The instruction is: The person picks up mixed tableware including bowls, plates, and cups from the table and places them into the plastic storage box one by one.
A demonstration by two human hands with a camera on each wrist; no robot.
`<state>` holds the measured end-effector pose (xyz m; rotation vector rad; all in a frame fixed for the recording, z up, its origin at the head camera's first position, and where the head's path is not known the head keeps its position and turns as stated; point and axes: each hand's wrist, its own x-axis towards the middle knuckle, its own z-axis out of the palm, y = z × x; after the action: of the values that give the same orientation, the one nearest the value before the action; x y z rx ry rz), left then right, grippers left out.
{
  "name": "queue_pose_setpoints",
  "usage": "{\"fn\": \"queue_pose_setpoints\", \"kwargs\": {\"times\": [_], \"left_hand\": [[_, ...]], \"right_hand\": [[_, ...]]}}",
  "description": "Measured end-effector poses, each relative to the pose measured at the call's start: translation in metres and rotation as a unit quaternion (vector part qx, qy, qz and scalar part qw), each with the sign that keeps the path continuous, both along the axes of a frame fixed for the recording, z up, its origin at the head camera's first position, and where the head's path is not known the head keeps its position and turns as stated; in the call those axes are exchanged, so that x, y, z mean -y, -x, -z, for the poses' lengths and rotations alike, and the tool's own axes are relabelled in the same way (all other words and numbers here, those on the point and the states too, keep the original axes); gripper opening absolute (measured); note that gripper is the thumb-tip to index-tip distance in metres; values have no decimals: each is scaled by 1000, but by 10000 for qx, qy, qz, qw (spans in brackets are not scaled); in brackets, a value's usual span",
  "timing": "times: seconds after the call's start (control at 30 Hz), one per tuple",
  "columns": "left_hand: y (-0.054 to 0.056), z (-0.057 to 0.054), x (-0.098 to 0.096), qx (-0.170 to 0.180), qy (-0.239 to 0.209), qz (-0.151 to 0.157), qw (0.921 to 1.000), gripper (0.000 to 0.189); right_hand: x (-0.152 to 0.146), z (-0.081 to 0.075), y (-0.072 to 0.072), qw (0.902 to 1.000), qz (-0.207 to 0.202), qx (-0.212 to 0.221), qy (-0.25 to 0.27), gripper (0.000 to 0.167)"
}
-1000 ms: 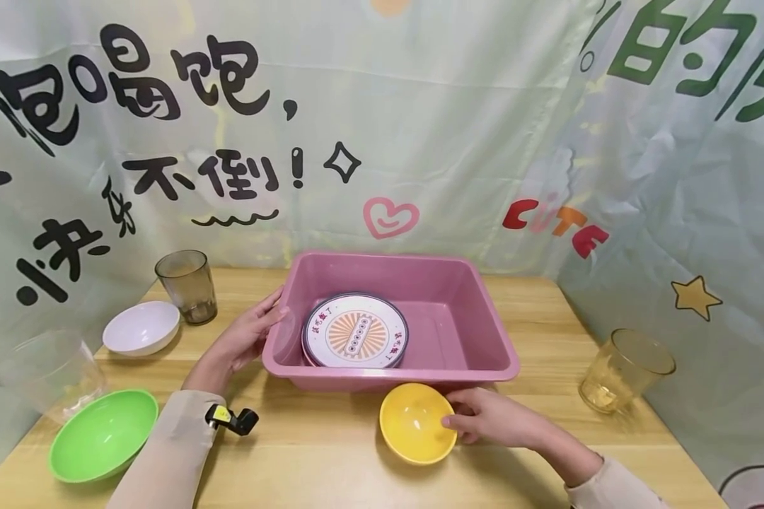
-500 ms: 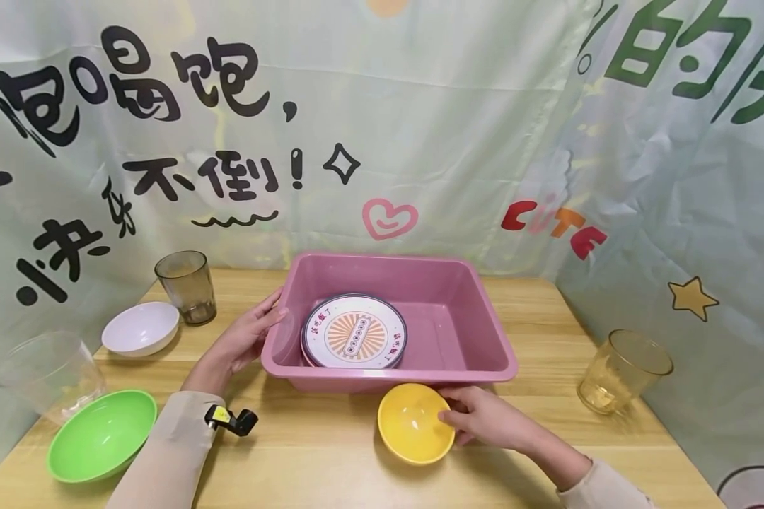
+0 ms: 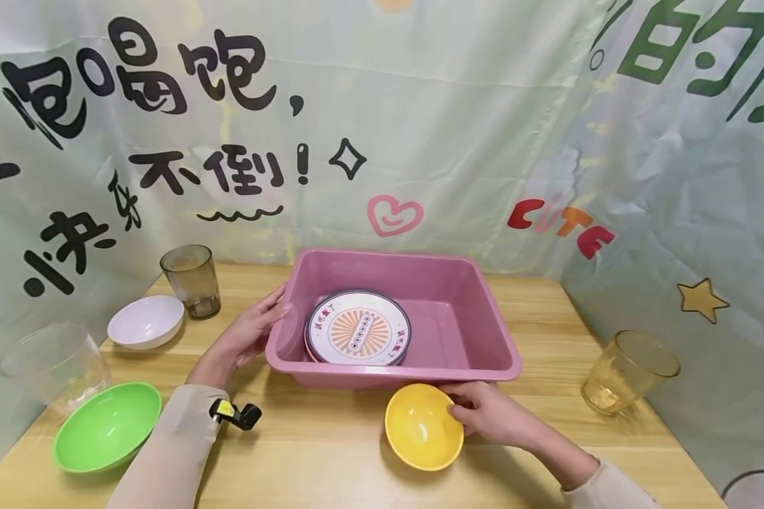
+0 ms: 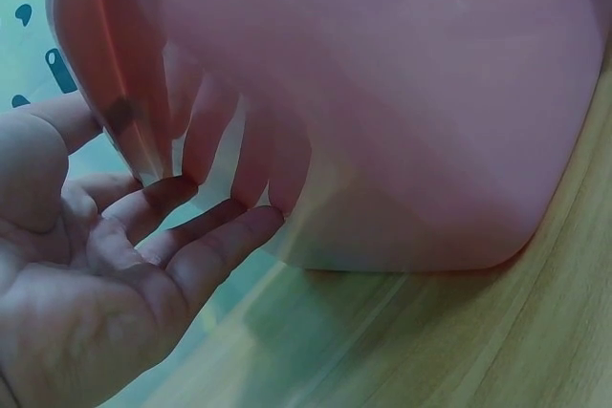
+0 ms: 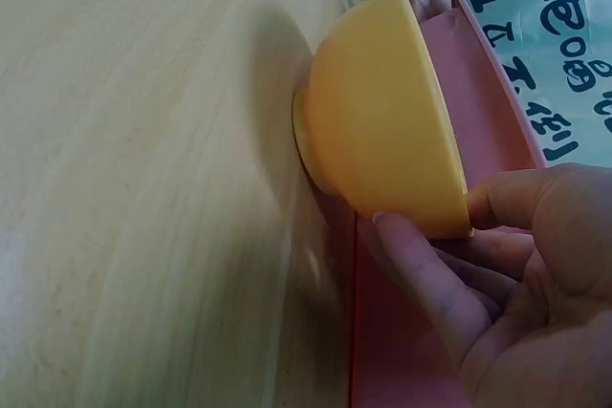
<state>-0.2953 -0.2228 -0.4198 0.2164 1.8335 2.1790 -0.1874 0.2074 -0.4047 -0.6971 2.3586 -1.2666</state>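
Observation:
My left hand (image 3: 250, 332) grips the left rim of a pink plastic basin (image 3: 446, 373). In the left wrist view its thumb is at the rim and its fingertips (image 4: 273, 215) touch the outer wall. Inside the basin, on its left side, lies a round white plate (image 3: 359, 332) with an orange sunburst print; another edge shows beneath it. With thumb and fingers my right hand (image 3: 493, 416) pinches the right edge of a small yellow bowl (image 3: 423, 428), just in front of the basin. The bowl (image 5: 382, 112) is tilted; whether its foot touches the table I cannot tell.
On the left stand a green bowl (image 3: 108, 428), a clear cup (image 3: 54, 364), a white bowl (image 3: 146, 323) and a grey tumbler (image 3: 192, 281). An amber glass (image 3: 630, 371) stands at the right. Printed cloth (image 3: 458, 141) hangs around the wooden table (image 3: 318, 459).
The head view has shifted slightly. Both hands keep their holds on the basin and the yellow bowl, with hardly any movement.

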Motion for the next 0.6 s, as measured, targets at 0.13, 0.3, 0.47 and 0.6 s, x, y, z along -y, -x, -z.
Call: {"fn": "queue_pose_setpoints", "kwargs": {"times": [0.13,0.3,0.47,0.6], "left_hand": [[0,-1,0,-7,-9,-4,10000,69],[1,-3,0,-3,-78,-12,10000,68],[-1,-3,0,53,-72,-3,10000,69],[-1,-3,-1,56,-29,-14,10000,70]], "right_hand": [[-1,-5,-2,9994,-3,-296,-176,27],[-3,-12,-3,9917,-5,-1106,-654,21],[-4,-16,-5,9824,-37,-1603,-959,22],[-4,-20,-8,9776,-90,-1818,-1056,24]]}}
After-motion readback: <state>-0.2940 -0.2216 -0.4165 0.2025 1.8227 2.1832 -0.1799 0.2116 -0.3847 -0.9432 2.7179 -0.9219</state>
